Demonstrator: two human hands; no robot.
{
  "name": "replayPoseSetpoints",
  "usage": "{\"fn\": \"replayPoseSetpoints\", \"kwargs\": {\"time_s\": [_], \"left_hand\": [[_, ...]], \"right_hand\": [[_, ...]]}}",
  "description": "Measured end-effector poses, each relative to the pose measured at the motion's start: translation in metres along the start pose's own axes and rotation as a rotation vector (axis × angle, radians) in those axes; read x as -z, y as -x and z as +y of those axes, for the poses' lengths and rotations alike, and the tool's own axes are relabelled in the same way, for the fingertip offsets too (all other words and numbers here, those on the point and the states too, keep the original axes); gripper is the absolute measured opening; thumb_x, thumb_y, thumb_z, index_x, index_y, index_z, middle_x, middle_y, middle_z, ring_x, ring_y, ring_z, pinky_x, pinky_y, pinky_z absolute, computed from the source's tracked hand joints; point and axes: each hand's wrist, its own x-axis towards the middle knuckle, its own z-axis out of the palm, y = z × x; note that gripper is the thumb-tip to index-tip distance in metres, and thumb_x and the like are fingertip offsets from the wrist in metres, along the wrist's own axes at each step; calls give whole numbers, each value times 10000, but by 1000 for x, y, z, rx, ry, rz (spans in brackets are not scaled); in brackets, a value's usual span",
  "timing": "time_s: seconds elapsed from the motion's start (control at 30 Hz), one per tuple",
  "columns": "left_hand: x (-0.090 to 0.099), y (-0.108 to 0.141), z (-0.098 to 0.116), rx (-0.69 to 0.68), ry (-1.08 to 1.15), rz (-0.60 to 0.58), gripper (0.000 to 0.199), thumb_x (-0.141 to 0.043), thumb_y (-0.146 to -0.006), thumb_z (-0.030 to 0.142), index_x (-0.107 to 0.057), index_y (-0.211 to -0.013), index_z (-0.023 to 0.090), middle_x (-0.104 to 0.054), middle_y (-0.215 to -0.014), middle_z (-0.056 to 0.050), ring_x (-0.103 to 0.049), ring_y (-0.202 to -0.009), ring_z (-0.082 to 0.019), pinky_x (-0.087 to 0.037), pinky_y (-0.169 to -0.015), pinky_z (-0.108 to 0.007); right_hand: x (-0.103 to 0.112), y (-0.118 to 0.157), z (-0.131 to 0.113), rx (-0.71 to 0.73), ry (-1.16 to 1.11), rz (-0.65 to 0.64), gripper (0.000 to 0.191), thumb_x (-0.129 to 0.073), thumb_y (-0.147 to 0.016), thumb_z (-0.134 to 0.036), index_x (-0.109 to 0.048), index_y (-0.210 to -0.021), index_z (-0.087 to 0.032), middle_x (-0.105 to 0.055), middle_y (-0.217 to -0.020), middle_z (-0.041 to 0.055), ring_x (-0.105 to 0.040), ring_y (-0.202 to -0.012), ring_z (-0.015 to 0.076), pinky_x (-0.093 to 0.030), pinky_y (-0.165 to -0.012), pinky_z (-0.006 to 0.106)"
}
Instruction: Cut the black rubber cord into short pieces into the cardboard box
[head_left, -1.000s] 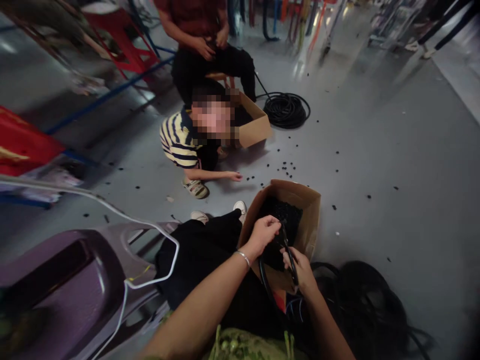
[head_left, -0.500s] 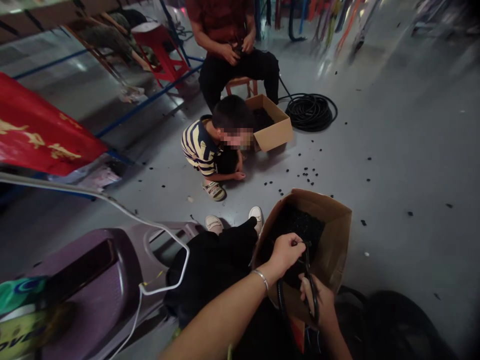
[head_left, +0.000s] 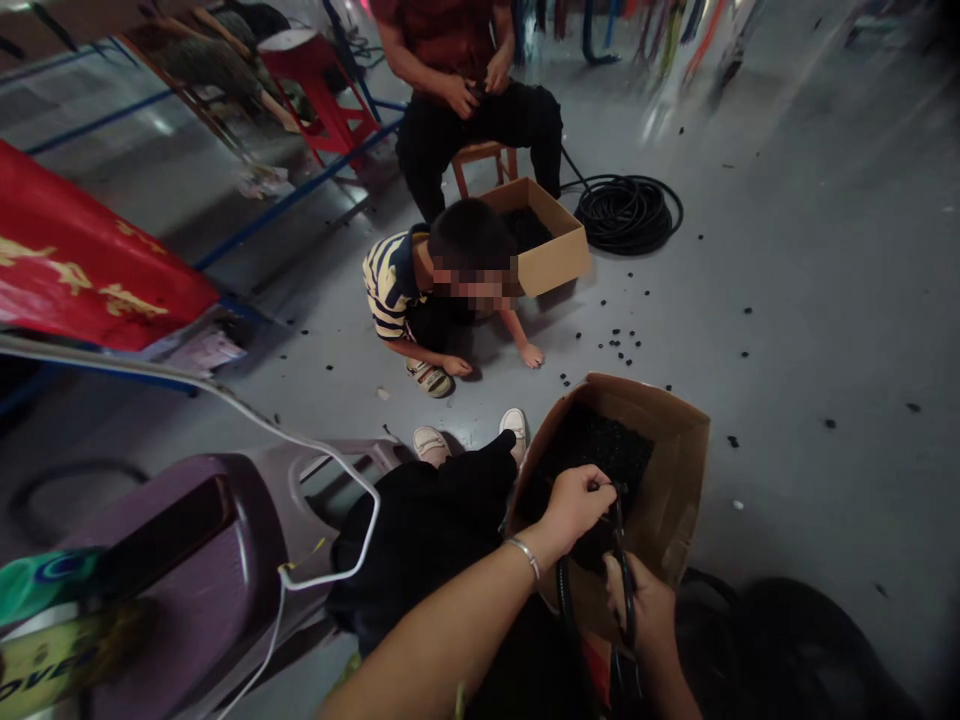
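Our black-handled scissors [head_left: 627, 600] in our right hand [head_left: 651, 608], tips pointing away at a dark bit [head_left: 598, 486] pinched by our left hand [head_left: 574, 508], a black tube [head_left: 564, 598] hanging by the near wall of our open cardboard box [head_left: 679, 470], black pieces [head_left: 619, 450] heaped inside.

Dark "OVE" reads pretty clearly on that yellow-green, soft-looking item [head_left: 45, 655]; gold characters on the red cloth banner [head_left: 90, 250] are too blurry, tbh.
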Motion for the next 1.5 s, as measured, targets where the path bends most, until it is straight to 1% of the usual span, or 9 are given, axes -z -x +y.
{"fn": "replayPoseSetpoints", "kwargs": {"time_s": [0.13,0.3,0.4,0.53,0.73,0.83,0.9,1.1,1.5], "left_hand": [[0,0,0,16,-12,-11,78,-587,-755,180,-606,-687,148,-545,-576,25,-455,-510,-71,-317,-481,-172],[0,3,2,13,43,-20,95,-625,-767,239,-599,-774,148,-549,-590,30,-427,-459,-49,-297,-445,-161],[1,5,3,4,66,-28,133,-636,-761,266,-572,-749,150,-551,-589,29,-403,-437,-40,-278,-426,-161],[3,8,2,-32,76,-57,138,-620,-758,275,-566,-746,149,-563,-587,25,-383,-416,-38,-270,-414,-168],[4,11,0,-44,82,-79,120,-607,-758,260,-560,-752,150,-569,-589,27,-371,-399,-34,-261,-410,-174],[4,13,1,-19,64,-135,79,-584,-772,215,-556,-740,149,-549,-568,38,-361,-394,-32,-248,-407,-172],[4,13,0,-12,54,-142,71,-567,-783,190,-546,-728,150,-542,-558,41,-361,-395,-35,-248,-409,-173],[3,8,-3,12,31,-118,90,-557,-802,139,-529,-718,152,-544,-564,45,-373,-403,-33,-259,-420,-167],[3,2,-12,101,-89,-66,116,-545,-832,110,-526,-727,155,-532,-553,48,-410,-377,-39,-258,-396,-165]], "right_hand": [[2,1,-8,5,12,7,548,-533,-763,-720,-646,-614,-205,-543,-435,19,-514,-429,164,-379,-450,256],[2,3,-17,45,31,23,485,-523,-817,-633,-690,-694,-195,-524,-437,5,-513,-460,151,-375,-479,237],[3,4,-17,70,53,30,423,-524,-848,-562,-685,-733,-188,-529,-453,-2,-514,-478,145,-376,-493,228],[8,6,-15,93,69,31,396,-522,-862,-529,-636,-699,-188,-528,-475,-10,-514,-490,137,-380,-505,221],[16,4,-20,77,-51,-64,395,-538,-847,-545,-657,-812,-170,-579,-568,-3,-550,-488,138,-411,-524,234],[15,3,-23,35,-115,-63,426,-541,-840,-571,-658,-820,-162,-600,-589,8,-563,-500,143,-421,-529,238],[14,1,-23,27,-133,-59,446,-543,-834,-593,-651,-788,-163,-605,-579,13,-565,-503,146,-422,-522,237],[10,1,-20,65,-46,-65,518,-477,-853,-645,-609,-666,-181,-549,-449,3,-527,-431,142,-398,-483,237],[-7,6,-2,41,24,-28,584,-439,-833,-721,-622,-679,-188,-520,-400,-2,-515,-348,144,-386,-411,235]]}}
